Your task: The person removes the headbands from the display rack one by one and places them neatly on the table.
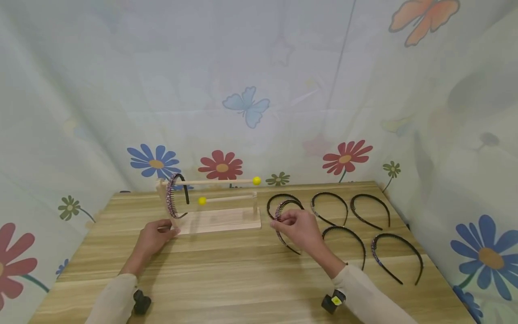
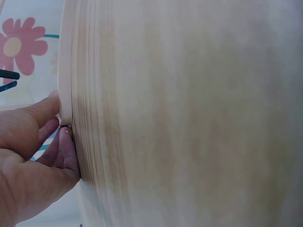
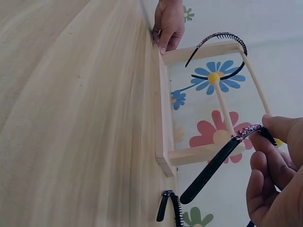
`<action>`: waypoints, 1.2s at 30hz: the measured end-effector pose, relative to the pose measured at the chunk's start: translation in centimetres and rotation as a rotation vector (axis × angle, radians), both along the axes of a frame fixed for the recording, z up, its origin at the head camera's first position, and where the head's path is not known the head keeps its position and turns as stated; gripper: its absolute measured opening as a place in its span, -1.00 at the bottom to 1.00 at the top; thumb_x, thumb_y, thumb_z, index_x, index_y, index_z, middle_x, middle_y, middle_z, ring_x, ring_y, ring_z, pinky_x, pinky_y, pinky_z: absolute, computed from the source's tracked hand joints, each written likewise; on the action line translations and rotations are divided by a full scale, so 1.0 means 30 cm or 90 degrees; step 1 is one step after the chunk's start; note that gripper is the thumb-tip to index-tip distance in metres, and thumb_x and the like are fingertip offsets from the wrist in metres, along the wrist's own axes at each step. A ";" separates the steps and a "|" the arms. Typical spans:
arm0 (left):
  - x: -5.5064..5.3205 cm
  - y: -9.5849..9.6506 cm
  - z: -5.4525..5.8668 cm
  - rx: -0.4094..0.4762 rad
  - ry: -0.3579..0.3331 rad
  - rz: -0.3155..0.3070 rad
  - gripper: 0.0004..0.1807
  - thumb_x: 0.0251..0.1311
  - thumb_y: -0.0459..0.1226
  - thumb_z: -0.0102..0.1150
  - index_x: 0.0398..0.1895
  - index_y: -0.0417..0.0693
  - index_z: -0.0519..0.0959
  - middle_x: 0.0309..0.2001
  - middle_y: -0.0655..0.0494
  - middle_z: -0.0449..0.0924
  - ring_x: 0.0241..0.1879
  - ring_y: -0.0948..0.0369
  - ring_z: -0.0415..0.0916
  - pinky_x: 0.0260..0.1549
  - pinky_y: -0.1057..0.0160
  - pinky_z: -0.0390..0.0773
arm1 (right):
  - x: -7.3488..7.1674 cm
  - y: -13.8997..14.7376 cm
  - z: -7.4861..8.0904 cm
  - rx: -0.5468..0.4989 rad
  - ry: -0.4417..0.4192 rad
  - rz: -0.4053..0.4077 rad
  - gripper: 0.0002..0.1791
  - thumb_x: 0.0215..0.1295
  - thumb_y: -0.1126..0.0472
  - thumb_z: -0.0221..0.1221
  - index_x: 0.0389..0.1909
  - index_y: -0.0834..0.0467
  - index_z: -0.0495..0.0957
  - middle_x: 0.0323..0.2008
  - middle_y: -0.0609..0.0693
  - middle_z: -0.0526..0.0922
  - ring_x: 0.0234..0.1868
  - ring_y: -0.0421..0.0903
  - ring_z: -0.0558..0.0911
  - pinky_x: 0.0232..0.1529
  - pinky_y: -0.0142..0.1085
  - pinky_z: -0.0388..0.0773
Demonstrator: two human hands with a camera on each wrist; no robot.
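Note:
In the head view a wooden stand (image 1: 226, 221) with two horizontal rods stands at the back left of the table. My left hand (image 1: 153, 236) grips the left end of its base, thumb and fingers at the edge. A headband (image 1: 170, 198) with comb teeth and a glittery band hangs on the upper rod, near the left post. My right hand (image 1: 301, 227) pinches another black headband with glittery trim (image 3: 210, 171) between thumb and fingers, raised off the table beside the stand's right end. Its black tip points down toward the table in the right wrist view.
Several headbands lie on the right of the wooden table (image 1: 226, 279), among them one at the back (image 1: 329, 194) and one at the front right (image 1: 408, 240). Yellow balls cap the upper rod (image 1: 256, 181) and lower rod (image 1: 202, 201). A flowered curtain (image 1: 194, 90) surrounds the table.

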State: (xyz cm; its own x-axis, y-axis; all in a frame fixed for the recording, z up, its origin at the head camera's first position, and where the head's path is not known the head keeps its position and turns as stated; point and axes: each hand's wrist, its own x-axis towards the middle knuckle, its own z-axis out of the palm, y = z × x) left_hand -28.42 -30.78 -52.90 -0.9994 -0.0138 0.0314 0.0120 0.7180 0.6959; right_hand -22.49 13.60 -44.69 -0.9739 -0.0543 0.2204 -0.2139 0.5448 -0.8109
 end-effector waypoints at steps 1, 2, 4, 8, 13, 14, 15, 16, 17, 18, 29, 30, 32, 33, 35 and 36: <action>0.001 0.001 0.002 -0.001 0.000 0.000 -0.45 0.36 -0.14 0.32 0.22 -0.41 0.55 0.13 -0.35 0.63 0.06 -0.19 0.65 -0.05 -0.08 0.66 | 0.004 0.002 -0.003 0.001 -0.005 0.000 -0.78 0.16 0.02 0.50 -0.44 0.08 0.73 -0.53 -0.16 0.71 -0.48 -0.22 0.64 -0.43 -0.28 0.59; 0.002 0.002 0.003 -0.001 0.000 0.000 -0.45 0.36 -0.14 0.32 0.22 -0.41 0.55 0.13 -0.35 0.63 0.06 -0.19 0.64 -0.04 -0.09 0.65 | 0.006 0.004 -0.007 0.000 -0.008 0.000 -0.78 0.16 0.03 0.50 -0.45 0.08 0.73 -0.54 -0.15 0.70 -0.49 -0.21 0.64 -0.44 -0.28 0.58; 0.003 0.002 0.005 -0.002 0.001 -0.001 -0.45 0.36 -0.14 0.32 0.22 -0.41 0.55 0.12 -0.35 0.63 0.06 -0.19 0.64 -0.04 -0.09 0.65 | 0.012 0.009 -0.017 0.000 -0.016 -0.001 -0.77 0.17 0.02 0.49 -0.44 0.08 0.72 -0.54 -0.15 0.70 -0.49 -0.20 0.63 -0.45 -0.28 0.56; 0.003 0.003 0.010 -0.003 0.004 -0.008 -0.43 0.36 -0.12 0.32 0.22 -0.43 0.55 0.12 -0.37 0.63 0.06 -0.20 0.64 -0.05 -0.10 0.65 | 0.022 0.018 -0.032 0.003 -0.036 -0.007 -0.75 0.17 -0.03 0.49 -0.43 0.06 0.73 -0.53 -0.15 0.70 -0.50 -0.19 0.62 -0.48 -0.29 0.54; 0.004 0.004 0.014 0.002 0.004 -0.009 -0.42 0.36 -0.12 0.32 0.22 -0.44 0.54 0.13 -0.38 0.62 0.05 -0.21 0.64 -0.07 -0.08 0.66 | 0.034 0.027 -0.048 0.002 -0.050 -0.009 -0.76 0.17 -0.01 0.49 -0.44 0.07 0.74 -0.53 -0.15 0.71 -0.49 -0.20 0.64 -0.50 -0.30 0.55; 0.004 0.005 0.014 0.001 0.003 -0.007 -0.42 0.36 -0.12 0.32 0.23 -0.43 0.54 0.13 -0.37 0.62 0.05 -0.20 0.64 -0.07 -0.08 0.66 | 0.035 0.028 -0.051 0.002 -0.052 -0.010 -0.76 0.17 0.00 0.49 -0.44 0.08 0.74 -0.53 -0.14 0.71 -0.49 -0.20 0.65 -0.50 -0.31 0.56; 0.004 0.005 0.014 0.000 0.003 -0.006 -0.42 0.36 -0.12 0.32 0.23 -0.43 0.54 0.13 -0.37 0.62 0.06 -0.20 0.64 -0.06 -0.07 0.66 | 0.036 0.029 -0.054 0.001 -0.056 -0.011 -0.77 0.18 0.01 0.49 -0.44 0.09 0.74 -0.53 -0.14 0.72 -0.49 -0.20 0.65 -0.49 -0.30 0.56; 0.005 0.005 0.014 0.000 0.003 -0.005 -0.42 0.37 -0.12 0.31 0.23 -0.43 0.54 0.13 -0.37 0.62 0.06 -0.20 0.64 -0.07 -0.06 0.67 | 0.038 0.030 -0.056 0.000 -0.061 -0.013 -0.77 0.18 0.02 0.49 -0.44 0.10 0.74 -0.53 -0.13 0.72 -0.49 -0.20 0.64 -0.49 -0.30 0.56; 0.005 0.005 0.013 -0.002 0.003 -0.005 -0.42 0.37 -0.12 0.31 0.23 -0.43 0.54 0.13 -0.37 0.62 0.06 -0.21 0.64 -0.07 -0.06 0.67 | 0.039 0.031 -0.059 -0.002 -0.067 -0.016 -0.77 0.17 0.03 0.49 -0.45 0.10 0.74 -0.53 -0.13 0.72 -0.49 -0.20 0.64 -0.49 -0.30 0.56; 0.005 0.004 0.011 -0.002 0.002 -0.005 -0.42 0.37 -0.12 0.31 0.23 -0.43 0.54 0.14 -0.37 0.61 0.07 -0.21 0.64 -0.07 -0.06 0.67 | 0.040 0.032 -0.062 -0.002 -0.072 -0.018 -0.77 0.17 0.02 0.49 -0.45 0.10 0.74 -0.53 -0.13 0.72 -0.49 -0.20 0.64 -0.48 -0.29 0.56; 0.004 -0.005 0.002 0.000 -0.002 -0.003 -0.43 0.36 -0.12 0.32 0.24 -0.41 0.54 0.15 -0.36 0.61 0.08 -0.21 0.63 -0.04 -0.08 0.66 | 0.050 0.030 -0.103 0.020 -0.102 -0.025 -0.71 0.14 -0.04 0.50 -0.47 0.10 0.72 -0.54 -0.15 0.71 -0.49 -0.22 0.63 -0.47 -0.29 0.55; 0.004 -0.005 0.001 0.000 -0.001 -0.003 -0.43 0.36 -0.13 0.32 0.24 -0.40 0.55 0.15 -0.36 0.61 0.08 -0.20 0.63 -0.04 -0.08 0.66 | 0.050 0.029 -0.104 0.022 -0.101 -0.026 -0.71 0.14 -0.04 0.50 -0.47 0.09 0.72 -0.54 -0.15 0.71 -0.49 -0.22 0.63 -0.47 -0.29 0.55; 0.004 -0.004 0.002 -0.001 0.002 -0.004 -0.44 0.36 -0.13 0.32 0.23 -0.41 0.55 0.15 -0.36 0.61 0.07 -0.21 0.63 -0.04 -0.08 0.66 | 0.050 0.028 -0.107 0.021 -0.104 -0.028 -0.72 0.14 -0.03 0.50 -0.49 0.09 0.71 -0.55 -0.16 0.69 -0.49 -0.22 0.61 -0.46 -0.30 0.53; 0.004 -0.003 0.002 0.000 0.003 -0.004 -0.44 0.36 -0.13 0.32 0.23 -0.41 0.55 0.15 -0.37 0.61 0.07 -0.21 0.63 -0.04 -0.09 0.66 | 0.048 0.027 -0.110 0.020 -0.108 -0.027 -0.72 0.15 -0.03 0.50 -0.50 0.09 0.71 -0.56 -0.16 0.69 -0.49 -0.22 0.61 -0.46 -0.30 0.53; 0.003 0.000 0.003 -0.001 0.002 -0.003 -0.44 0.36 -0.14 0.32 0.23 -0.41 0.55 0.15 -0.36 0.61 0.08 -0.21 0.63 -0.03 -0.09 0.65 | 0.046 0.026 -0.117 0.017 -0.117 -0.027 -0.71 0.14 -0.03 0.50 -0.52 0.09 0.70 -0.58 -0.16 0.67 -0.50 -0.22 0.59 -0.46 -0.31 0.51; 0.004 0.000 0.003 -0.002 0.002 -0.003 -0.44 0.36 -0.14 0.32 0.23 -0.42 0.54 0.16 -0.37 0.60 0.08 -0.21 0.63 -0.03 -0.10 0.65 | 0.044 0.026 -0.121 0.015 -0.124 -0.026 -0.70 0.15 -0.03 0.50 -0.52 0.09 0.69 -0.58 -0.16 0.67 -0.50 -0.22 0.58 -0.46 -0.31 0.50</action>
